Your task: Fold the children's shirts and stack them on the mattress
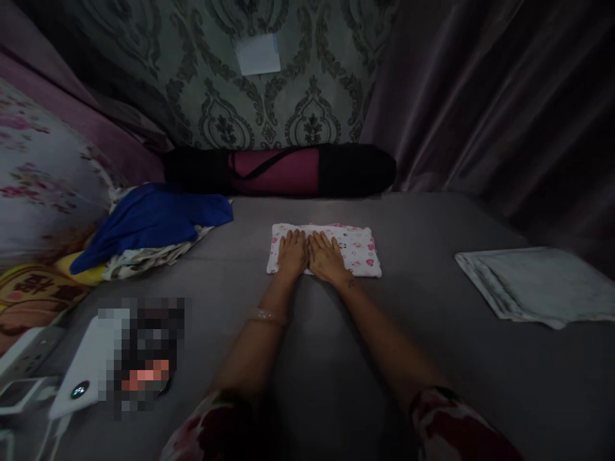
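Observation:
A white cloth with pink and red prints (pixel 358 250) lies folded into a flat rectangle on the grey bed sheet (pixel 408 358). My left hand (pixel 292 253) rests palm down on its left part, fingers stretched away from me. Close beside it, my right hand (pixel 327 256) presses flat on the middle of the cloth, its fingers also extended. The thumbs nearly meet. Neither hand grips the cloth. What kind of item the folded cloth is cannot be made out.
A folded pale cloth (pixel 548 282) lies to the right. On the left are a heap with a blue garment (pixel 154 218), a white device (pixel 91 365) and a power strip (pixel 29 358). A black and maroon long bag (pixel 278 171) lies along the patterned wall.

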{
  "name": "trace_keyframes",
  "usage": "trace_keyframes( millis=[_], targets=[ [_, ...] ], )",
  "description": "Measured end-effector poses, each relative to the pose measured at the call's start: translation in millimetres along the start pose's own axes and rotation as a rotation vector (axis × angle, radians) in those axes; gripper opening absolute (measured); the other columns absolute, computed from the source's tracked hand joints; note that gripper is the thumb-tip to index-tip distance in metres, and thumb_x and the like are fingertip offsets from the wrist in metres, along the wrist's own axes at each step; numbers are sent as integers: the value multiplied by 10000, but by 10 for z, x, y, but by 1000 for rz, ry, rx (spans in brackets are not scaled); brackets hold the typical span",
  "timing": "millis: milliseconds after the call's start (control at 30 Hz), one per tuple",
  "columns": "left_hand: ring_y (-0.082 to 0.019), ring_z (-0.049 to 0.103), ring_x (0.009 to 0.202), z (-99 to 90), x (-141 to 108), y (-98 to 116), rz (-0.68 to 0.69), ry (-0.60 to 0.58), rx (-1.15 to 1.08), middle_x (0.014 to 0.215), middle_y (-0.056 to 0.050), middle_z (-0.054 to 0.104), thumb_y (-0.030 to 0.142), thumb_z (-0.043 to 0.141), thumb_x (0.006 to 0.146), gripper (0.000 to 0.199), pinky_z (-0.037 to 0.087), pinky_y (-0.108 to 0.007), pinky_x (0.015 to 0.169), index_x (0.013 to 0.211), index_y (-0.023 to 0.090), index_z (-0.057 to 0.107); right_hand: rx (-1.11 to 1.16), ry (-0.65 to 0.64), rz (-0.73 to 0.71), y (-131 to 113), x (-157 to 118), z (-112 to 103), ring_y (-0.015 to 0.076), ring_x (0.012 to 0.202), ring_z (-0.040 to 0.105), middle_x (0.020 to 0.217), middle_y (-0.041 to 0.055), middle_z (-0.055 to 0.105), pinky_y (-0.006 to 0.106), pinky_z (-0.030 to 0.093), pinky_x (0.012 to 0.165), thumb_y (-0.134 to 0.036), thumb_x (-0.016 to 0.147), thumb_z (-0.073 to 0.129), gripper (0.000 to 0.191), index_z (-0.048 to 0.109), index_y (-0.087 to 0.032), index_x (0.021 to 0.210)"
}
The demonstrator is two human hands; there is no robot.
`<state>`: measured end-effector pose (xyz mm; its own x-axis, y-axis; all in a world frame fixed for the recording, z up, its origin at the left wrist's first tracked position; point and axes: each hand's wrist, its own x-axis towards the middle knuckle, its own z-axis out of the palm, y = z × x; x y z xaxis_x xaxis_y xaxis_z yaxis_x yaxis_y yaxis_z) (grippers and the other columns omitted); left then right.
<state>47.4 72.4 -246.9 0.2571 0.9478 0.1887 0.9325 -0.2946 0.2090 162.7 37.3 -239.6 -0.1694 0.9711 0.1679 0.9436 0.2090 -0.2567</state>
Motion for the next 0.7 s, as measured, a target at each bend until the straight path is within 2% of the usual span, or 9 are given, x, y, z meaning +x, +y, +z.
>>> trace_keyframes(
  millis=[100,267,533,700],
  targets=[
    [-286,329,1399,5,-22,0,-25,16,46,1496,-106,412,312,254,992,499,243,-460,1150,1411,121,446,-20,-3,10,21,-1,10,261,1437,218,1551,89,311,469,118,1163,-306,980,253,536,383,-108,1461],
    [-277,312,1412,-2,-62,-29,-88,45,89,1511,-137,378,428,261,989,544,234,-490,1149,1424,155,440,-46,-43,44,167,-17,9,255,1446,195,1563,83,281,480,106,1167,-387,990,243,567,346,-121,1481],
    [-296,267,1430,-52,-88,-62,-160,8,64,1540,-118,331,477,257,976,593,228,-457,1156,1468,165,372,-118,-61,109,472,-152,-121,257,1443,206,1564,96,275,451,123,1172,-439,989,234,616,306,-97,1496],
    [-306,259,1430,-65,-92,-121,-219,-47,19,1561,-104,283,491,233,966,634,242,-496,1146,1481,137,336,-164,-44,110,630,-231,-180,255,1438,222,1551,90,313,450,106,1175,-467,989,227,613,352,-122,1480]
  ],
)
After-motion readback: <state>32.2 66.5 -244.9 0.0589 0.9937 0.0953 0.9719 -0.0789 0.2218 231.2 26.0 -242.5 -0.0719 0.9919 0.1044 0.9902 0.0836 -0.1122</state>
